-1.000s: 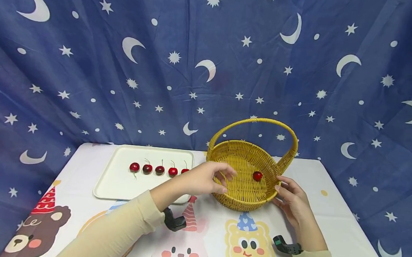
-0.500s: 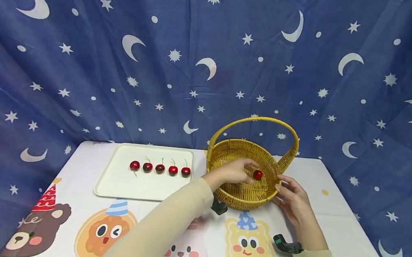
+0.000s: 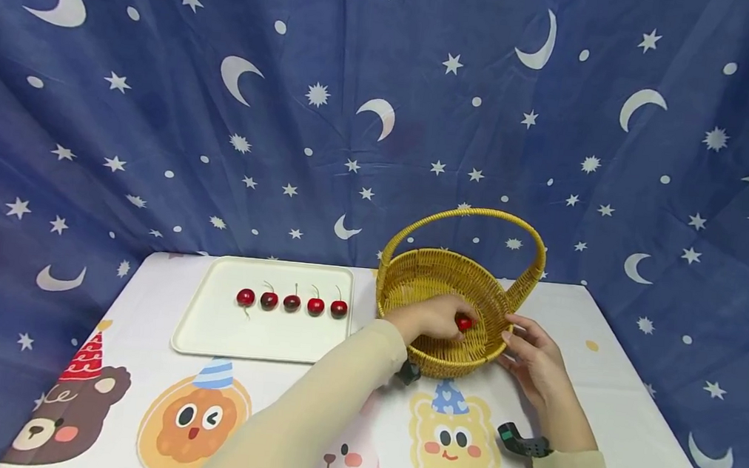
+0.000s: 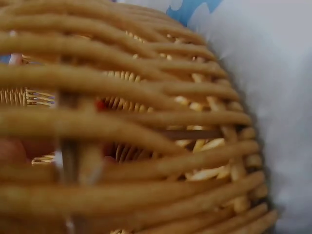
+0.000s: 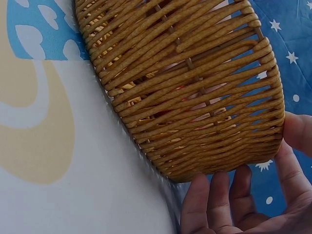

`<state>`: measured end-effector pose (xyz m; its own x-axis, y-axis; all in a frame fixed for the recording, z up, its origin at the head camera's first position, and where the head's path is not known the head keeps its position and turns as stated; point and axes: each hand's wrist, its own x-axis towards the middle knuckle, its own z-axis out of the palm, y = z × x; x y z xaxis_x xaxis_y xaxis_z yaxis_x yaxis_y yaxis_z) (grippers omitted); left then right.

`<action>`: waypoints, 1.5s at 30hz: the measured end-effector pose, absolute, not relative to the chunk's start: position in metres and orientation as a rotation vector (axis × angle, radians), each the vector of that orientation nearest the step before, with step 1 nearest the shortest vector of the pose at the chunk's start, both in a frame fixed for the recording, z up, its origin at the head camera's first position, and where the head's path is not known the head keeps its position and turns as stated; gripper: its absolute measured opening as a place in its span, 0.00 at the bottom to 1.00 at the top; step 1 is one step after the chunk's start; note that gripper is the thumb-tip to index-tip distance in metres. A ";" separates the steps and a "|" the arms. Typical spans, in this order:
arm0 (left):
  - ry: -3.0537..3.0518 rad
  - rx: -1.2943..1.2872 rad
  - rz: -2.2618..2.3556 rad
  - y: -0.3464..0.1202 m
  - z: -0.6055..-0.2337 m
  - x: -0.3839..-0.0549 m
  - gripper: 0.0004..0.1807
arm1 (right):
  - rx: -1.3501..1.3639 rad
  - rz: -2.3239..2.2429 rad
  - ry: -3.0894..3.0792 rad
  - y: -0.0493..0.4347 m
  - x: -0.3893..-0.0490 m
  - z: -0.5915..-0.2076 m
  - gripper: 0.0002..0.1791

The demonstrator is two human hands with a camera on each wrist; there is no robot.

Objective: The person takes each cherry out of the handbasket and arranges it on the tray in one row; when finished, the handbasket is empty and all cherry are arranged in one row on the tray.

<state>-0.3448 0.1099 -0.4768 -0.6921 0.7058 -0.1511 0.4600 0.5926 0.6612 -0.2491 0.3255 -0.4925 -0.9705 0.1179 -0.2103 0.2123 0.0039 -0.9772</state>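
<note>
In the head view, my left hand (image 3: 435, 318) reaches over the near rim into the yellow wicker basket (image 3: 446, 367). Its thumb and fingers pinch a red cherry (image 3: 464, 322), which they partly cover. The basket's woven wall (image 4: 122, 126) fills most of the left wrist view, with only a speck of red cherry (image 4: 100, 105) showing through a gap. My right hand (image 3: 536, 360) holds the basket's right side. In the right wrist view, its thumb and index finger grip the rim while the other fingers (image 5: 219, 200) rest against the outer wall (image 5: 195, 112).
A white rectangular tray (image 3: 258, 343) lies left of the basket, bearing a row of several stemmed cherries (image 3: 292, 302). The basket's tall handle (image 3: 483, 212) arches above the opening. A cartoon-print cloth (image 3: 307, 392) covers the table, and a starry blue curtain (image 3: 305, 109) hangs behind.
My left hand has moved right and deeper into the basket, and its fingers have closed on the cherry, shifting it slightly. The right hand keeps its hold on the basket.
</note>
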 end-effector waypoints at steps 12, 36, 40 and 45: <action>2.395 0.946 1.008 0.091 -0.460 -0.339 0.17 | 0.400 -2.140 2.173 0.325 -0.250 -0.494 0.26; 2.708 0.733 1.272 -0.124 -0.420 -0.261 0.17 | 0.385 -2.190 2.144 0.324 -0.249 -0.494 0.23; 2.786 0.501 1.266 -0.187 -0.430 -0.267 0.17 | 0.375 -2.196 2.144 0.323 -0.248 -0.495 0.23; 2.839 0.302 1.176 -0.248 -0.446 -0.279 0.17 | 0.391 -2.194 2.142 0.324 -0.249 -0.494 0.23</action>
